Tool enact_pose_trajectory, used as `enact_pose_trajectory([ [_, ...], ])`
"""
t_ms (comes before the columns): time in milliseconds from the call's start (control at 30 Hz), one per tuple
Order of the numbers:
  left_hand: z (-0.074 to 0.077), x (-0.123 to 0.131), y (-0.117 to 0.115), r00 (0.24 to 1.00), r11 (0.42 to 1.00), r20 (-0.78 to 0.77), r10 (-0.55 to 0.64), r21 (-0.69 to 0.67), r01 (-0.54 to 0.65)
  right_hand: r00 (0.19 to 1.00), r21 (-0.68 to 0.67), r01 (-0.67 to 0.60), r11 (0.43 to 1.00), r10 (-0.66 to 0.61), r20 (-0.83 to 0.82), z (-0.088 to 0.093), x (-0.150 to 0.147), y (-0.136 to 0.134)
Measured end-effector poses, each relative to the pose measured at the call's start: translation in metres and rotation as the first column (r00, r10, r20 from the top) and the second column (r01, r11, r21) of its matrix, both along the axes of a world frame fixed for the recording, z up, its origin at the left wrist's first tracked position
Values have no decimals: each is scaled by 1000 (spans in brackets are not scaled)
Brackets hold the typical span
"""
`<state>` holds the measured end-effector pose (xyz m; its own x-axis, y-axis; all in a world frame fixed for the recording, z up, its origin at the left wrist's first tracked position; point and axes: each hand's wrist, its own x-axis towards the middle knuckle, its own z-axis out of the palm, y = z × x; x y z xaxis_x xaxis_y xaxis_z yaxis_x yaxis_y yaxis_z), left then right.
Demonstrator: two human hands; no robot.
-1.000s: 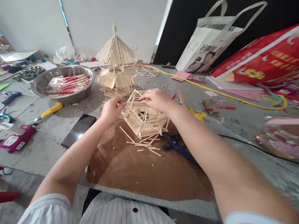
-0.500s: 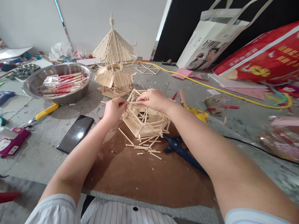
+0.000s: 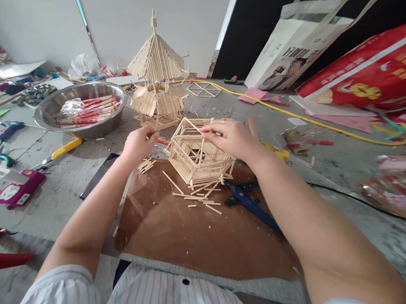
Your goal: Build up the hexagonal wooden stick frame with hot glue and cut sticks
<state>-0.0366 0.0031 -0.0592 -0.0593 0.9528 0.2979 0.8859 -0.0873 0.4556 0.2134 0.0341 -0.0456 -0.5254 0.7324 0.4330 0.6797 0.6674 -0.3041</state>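
Observation:
A hexagonal frame of thin wooden sticks [image 3: 202, 168] rests on a brown board [image 3: 171, 232]. My right hand [image 3: 226, 134] is over its back right rim, fingers pinched at the upper edge; whether it grips a stick of the frame or a loose one is too small to tell. To the left of the frame, and apart from it, is my left hand [image 3: 140, 142], its fingers curled together; anything between them is hidden. Loose cut sticks [image 3: 200, 199] lie in front of the frame, and a small pile [image 3: 147, 166] lies below my left hand.
Behind stands a stick pagoda [image 3: 156, 59]. A metal bowl [image 3: 114, 120] of red-wrapped sticks is at the left, near a black phone [image 3: 94, 182]. Blue-handled cutters [image 3: 254, 209] lie right of the loose sticks. A yellow cord [image 3: 293, 115] crosses the back.
My left hand has moved left, away from the frame, uncovering the small stick pile. My right hand has shifted right along the rim. The view has shifted slightly.

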Motion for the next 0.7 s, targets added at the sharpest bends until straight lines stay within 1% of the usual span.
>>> enact_pose_trajectory([
  [67, 0, -14, -9, 987, 990, -158, -35, -137, 13, 999, 37, -34, 999, 33, 33, -4, 13, -15],
  [133, -4, -24, -17, 953, 959, -286, -98, -282, 15, 993, 77, -104, 992, 99, 68, -10, 23, -27],
  [200, -12, -29, -24, 915, 920, -373, -155, -392, -4, 985, 131, -148, 980, 134, 107, -18, 30, -33],
  [267, -21, -30, -27, 887, 890, -420, -195, -456, -21, 982, 191, -143, 971, 115, 151, -24, 32, -36],
  [367, -31, -28, -29, 865, 871, -449, -222, -491, -31, 973, 240, -104, 965, 49, 226, -31, 29, -38],
  [467, -37, -26, -29, 847, 872, -482, -226, -488, -45, 965, 251, -42, 967, -26, 260, -35, 22, -43],
  [567, -38, -23, -29, 829, 875, -515, -217, -480, -69, 964, 282, 31, 959, -103, 246, -35, 12, -51],
  [700, -34, -18, -32, 797, 885, -559, -228, -460, -69, 950, 323, 108, 940, -193, 246, -35, -5, -61],
])
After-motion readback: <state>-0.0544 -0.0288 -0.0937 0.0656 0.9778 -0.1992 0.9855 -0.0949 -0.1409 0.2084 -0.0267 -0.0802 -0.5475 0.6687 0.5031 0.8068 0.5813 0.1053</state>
